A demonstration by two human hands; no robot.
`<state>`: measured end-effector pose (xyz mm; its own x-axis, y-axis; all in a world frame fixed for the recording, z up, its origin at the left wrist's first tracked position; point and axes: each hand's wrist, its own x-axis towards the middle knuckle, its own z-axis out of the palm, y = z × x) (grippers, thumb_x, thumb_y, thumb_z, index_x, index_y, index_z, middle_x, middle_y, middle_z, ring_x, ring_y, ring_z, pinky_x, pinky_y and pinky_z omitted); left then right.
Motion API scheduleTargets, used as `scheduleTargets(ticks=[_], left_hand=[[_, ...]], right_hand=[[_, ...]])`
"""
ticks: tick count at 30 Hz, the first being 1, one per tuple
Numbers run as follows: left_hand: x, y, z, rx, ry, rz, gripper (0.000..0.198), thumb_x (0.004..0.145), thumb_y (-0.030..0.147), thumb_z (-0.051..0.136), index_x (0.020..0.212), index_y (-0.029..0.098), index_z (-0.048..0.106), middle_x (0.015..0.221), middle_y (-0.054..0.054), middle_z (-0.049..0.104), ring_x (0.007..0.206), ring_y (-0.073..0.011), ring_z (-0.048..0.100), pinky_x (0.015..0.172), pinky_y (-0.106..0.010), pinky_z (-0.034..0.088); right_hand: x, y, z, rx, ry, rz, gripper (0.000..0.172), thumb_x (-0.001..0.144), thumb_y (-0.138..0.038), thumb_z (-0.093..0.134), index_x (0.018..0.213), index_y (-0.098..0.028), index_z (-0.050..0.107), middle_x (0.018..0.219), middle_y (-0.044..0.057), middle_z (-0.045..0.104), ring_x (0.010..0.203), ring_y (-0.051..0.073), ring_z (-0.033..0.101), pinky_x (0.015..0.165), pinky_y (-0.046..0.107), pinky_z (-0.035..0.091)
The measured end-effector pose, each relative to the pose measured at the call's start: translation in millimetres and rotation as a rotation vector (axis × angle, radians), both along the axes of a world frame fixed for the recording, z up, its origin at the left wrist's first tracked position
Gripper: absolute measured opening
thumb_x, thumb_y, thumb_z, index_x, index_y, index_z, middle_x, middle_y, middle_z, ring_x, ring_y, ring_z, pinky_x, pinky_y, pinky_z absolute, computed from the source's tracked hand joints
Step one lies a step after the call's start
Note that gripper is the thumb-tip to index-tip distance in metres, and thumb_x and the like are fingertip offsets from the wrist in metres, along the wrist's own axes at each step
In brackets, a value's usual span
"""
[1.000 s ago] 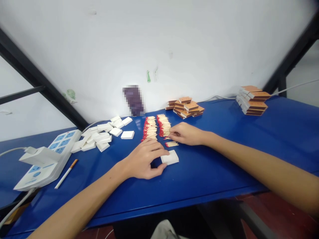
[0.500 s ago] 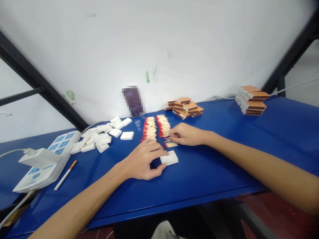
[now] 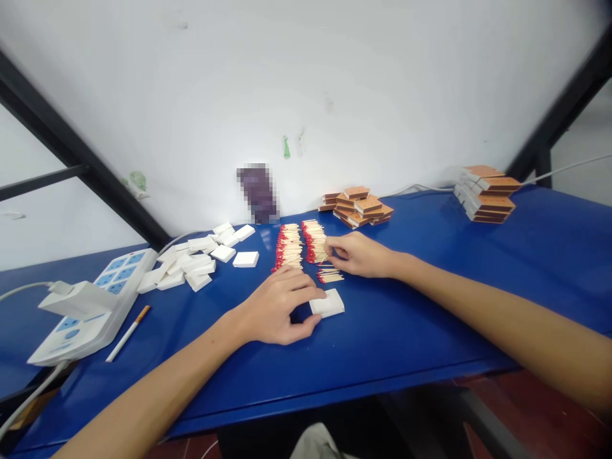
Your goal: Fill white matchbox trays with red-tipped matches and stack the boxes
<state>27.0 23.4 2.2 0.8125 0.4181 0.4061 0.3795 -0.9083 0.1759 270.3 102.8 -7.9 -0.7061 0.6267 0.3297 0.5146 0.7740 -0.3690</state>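
Flat white box (image 3: pixel 329 304); thin red-tipped wooden matches (image 3: pixel 289 247)

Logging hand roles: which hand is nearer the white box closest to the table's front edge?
Left. The left hand touches the white box; the right hand is beyond it, by the matches.

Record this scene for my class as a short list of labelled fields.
Left hand: holding a white box
Right hand: at the right match pile; grip unclear
Other matches: left match pile, small match row
Left side: white box heap, cigarette, power strip
Back: orange matchbox pile
Far right: orange matchbox stack
Surface: blue table
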Motion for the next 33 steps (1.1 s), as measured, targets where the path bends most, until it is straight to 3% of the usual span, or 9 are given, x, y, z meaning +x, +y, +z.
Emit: scheduleTargets(ticks=[4, 14, 33], left_hand=[[-0.2, 0.2, -0.3, 0.005, -0.006, -0.006, 0.025, 0.087, 0.028, 0.060, 0.108, 0.017, 0.068, 0.098, -0.009, 0.070, 0.088, -0.0201, 0.064, 0.085, -0.036, 0.050], [-0.1, 0.5, -1.5, -0.002, -0.005, 0.000, 0.026, 0.088, 0.029, 0.060, 0.109, 0.017, 0.068, 0.098, -0.008, 0.070, 0.087, -0.0204, 0.063, 0.084, -0.036, 0.049], [0.3, 0.2, -0.3, -0.005, -0.008, 0.002, 0.025, 0.088, 0.027, 0.060, 0.108, 0.017, 0.068, 0.097, -0.008, 0.070, 0.087, -0.0199, 0.063, 0.085, -0.037, 0.049]], right_hand=[[1.0, 1.5, -0.4, 0.020, -0.046, -0.008, 0.014, 0.088, -0.018, 0.055, 0.099, -0.018, 0.064, 0.062, -0.005, 0.049, 0.056, 0.011, 0.043, 0.059, 0.023, 0.027], [0.1, 3.4, -3.9, 0.039, -0.089, -0.040, 0.015, 0.095, -0.024, 0.052, 0.096, -0.018, 0.066, 0.072, 0.001, 0.064, 0.062, 0.013, 0.052, 0.061, 0.025, 0.027], [-0.1, 1.1, -1.5, 0.023, -0.128, -0.045, 0.012, 0.094, -0.029, 0.055, 0.095, -0.019, 0.061, 0.071, -0.001, 0.063, 0.059, 0.012, 0.049, 0.059, 0.024, 0.026]])
